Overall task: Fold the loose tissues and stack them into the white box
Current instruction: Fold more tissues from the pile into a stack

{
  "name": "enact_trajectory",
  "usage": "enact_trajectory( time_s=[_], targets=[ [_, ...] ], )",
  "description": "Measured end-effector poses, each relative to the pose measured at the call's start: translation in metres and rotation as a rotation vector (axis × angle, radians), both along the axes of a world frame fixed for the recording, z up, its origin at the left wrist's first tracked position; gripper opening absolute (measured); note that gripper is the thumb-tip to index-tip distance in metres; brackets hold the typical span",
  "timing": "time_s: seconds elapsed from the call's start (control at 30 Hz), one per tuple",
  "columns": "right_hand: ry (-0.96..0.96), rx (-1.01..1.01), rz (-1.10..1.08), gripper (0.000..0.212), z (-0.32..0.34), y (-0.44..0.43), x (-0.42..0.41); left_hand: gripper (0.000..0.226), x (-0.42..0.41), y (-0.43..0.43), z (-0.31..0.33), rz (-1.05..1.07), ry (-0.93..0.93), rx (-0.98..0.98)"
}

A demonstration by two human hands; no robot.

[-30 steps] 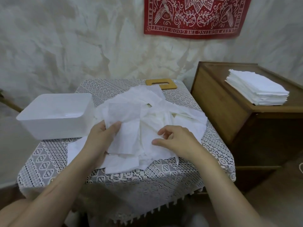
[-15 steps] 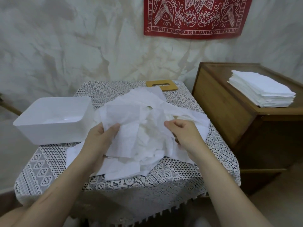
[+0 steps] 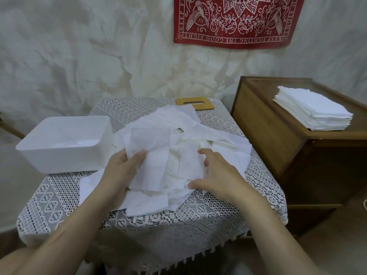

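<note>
The left hand (image 3: 119,171) pinches one sheet (image 3: 151,139) of the tissues (image 3: 198,133) heaped on the table (image 3: 59,199), while the right hand (image 3: 218,175) has dropped from the heap's middle to its near edge, grip unclear, so folding seems not yet begun and the box (image 3: 59,157) alongside looks empty.

Home room, living-space type. Evidence: a small table draped in a lace tablecloth (image 3: 59,199) sits under the left hand (image 3: 119,171) and right hand (image 3: 222,175). A red printed cloth hanging (image 3: 234,20) is on the marbled wall (image 3: 79,56) beyond the right hand. A wooden cabinet (image 3: 264,135) stands to that hand's right. Domestic furniture, decorative textiles.
</note>
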State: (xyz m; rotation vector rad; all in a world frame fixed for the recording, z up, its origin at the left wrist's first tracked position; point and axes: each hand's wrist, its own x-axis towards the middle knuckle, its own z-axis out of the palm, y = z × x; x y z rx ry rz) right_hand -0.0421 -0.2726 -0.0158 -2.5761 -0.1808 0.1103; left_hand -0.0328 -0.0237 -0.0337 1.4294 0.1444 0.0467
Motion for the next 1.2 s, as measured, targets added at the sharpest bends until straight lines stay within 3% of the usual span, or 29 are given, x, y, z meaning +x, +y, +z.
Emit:
enact_trajectory(
  time_s=[0.13, 0.27, 0.37, 0.47, 0.53, 0.6, 0.67, 0.77, 0.87, 0.93, 1.03, 1.1, 1.2],
  targets=[
    [-0.083, 0.047, 0.009, 0.062, -0.006, -0.004, 0.001, 0.02, 0.0, 0.001, 0.0, -0.01, -0.01, -0.006],
    [-0.255, 0.211, -0.077, 0.01, -0.008, -0.01, 0.006, 0.023, -0.002, 0.004, 0.0, -0.017, -0.016, -0.013],
    [-0.228, 0.594, -0.082, 0.012, -0.004, -0.004, 0.01, 0.022, -0.004, 0.004, 0.001, -0.009, -0.012, -0.01],
    [-0.069, 1.074, -0.089, 0.008, 0.012, 0.006, 0.012, 0.02, -0.005, 0.007, 0.004, 0.015, -0.013, -0.001],
    [0.0, 1.19, -0.108, 0.009, 0.015, 0.007, 0.014, 0.018, -0.006, 0.009, 0.005, 0.03, -0.018, 0.002],
    [0.026, 1.104, -0.141, 0.009, 0.007, 0.005, 0.019, 0.019, -0.006, 0.01, 0.005, 0.037, -0.016, -0.001],
    [0.019, 0.867, -0.188, 0.013, -0.006, 0.001, 0.023, 0.02, -0.005, 0.01, 0.004, 0.04, -0.007, -0.002],
    [0.016, 0.601, -0.213, 0.054, -0.018, -0.002, 0.021, 0.02, -0.002, 0.01, 0.003, 0.041, -0.001, -0.003],
    [-0.036, 0.514, -0.209, 0.059, -0.024, -0.006, 0.021, 0.019, 0.001, 0.012, 0.002, 0.042, -0.016, 0.008],
    [-0.069, 0.512, -0.24, 0.058, -0.023, -0.008, 0.021, 0.019, 0.003, 0.014, 0.002, 0.049, -0.018, 0.01],
    [-0.064, 0.55, -0.207, 0.023, -0.016, -0.005, 0.013, 0.019, 0.004, 0.014, 0.0, 0.045, -0.012, 0.011],
    [-0.006, 0.601, -0.205, 0.049, -0.015, -0.006, 0.01, 0.02, 0.003, 0.014, -0.001, 0.044, -0.006, 0.011],
    [0.155, 0.805, -0.173, 0.059, -0.017, -0.009, 0.005, 0.019, 0.003, 0.013, -0.001, 0.046, -0.004, 0.009]
  ],
)
